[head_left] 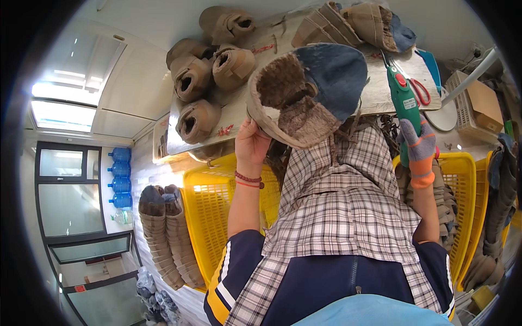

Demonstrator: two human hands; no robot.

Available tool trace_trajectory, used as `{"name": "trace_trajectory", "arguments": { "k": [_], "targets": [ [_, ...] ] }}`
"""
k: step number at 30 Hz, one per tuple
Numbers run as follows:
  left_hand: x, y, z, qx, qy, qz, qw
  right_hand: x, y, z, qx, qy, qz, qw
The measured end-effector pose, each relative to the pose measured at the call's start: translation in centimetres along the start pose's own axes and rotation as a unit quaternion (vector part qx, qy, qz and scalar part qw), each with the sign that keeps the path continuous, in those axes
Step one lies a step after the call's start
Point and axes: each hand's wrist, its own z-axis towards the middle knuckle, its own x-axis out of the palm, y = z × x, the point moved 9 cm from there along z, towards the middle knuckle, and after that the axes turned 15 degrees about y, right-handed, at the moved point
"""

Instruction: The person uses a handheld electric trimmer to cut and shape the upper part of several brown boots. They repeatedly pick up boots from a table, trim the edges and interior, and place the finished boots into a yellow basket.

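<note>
My bare left hand is closed on the side of a tan shoe upper with brown fleece lining and a blue-grey fabric piece. The upper is raised in front of me, its fleecy opening turned toward me. In a grey and orange glove, my right hand grips a green handheld power tool with a red button. Its narrow metal tip points up and away, to the right of the upper and apart from it. Red-handled scissors lie just behind the tool.
Several tan shoe uppers stand on the worktable, with stacked ones at its far edge. Yellow baskets flank my lap; the right one contains uppers. Long stacks of uppers stand at left.
</note>
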Motion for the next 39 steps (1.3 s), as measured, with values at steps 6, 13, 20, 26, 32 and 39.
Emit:
{"name": "trace_trajectory", "arguments": {
  "k": [6, 13, 20, 26, 32, 39],
  "targets": [
    [-1.7, -1.0, -1.3, -0.002, -0.1, -0.016, 0.995, 1.0, -0.7, -0.4, -0.009, 0.024, -0.019, 0.999],
    [4.1, -4.0, -0.4, -0.067, -0.058, 0.313, 0.946, 1.4, -3.9, 1.5, 0.061, 0.019, -0.101, 0.993],
    [18.0, -0.2, -1.1, 0.01, 0.151, 0.872, 0.466, 2.9, -7.0, 2.4, 0.109, 0.034, -0.1, 0.988],
    [18.1, 0.2, -1.0, 0.05, 0.146, 0.889, 0.431, 3.2, -7.6, 2.6, 0.113, 0.041, -0.119, 0.986],
    [17.4, -0.7, -0.6, 0.073, 0.114, 0.882, 0.451, 3.0, -7.7, 3.1, 0.123, 0.041, -0.135, 0.982],
    [17.1, -2.0, -1.0, 0.111, 0.085, 0.874, 0.466, 3.3, -8.3, 3.9, 0.164, 0.058, -0.185, 0.967]
  ]
}}
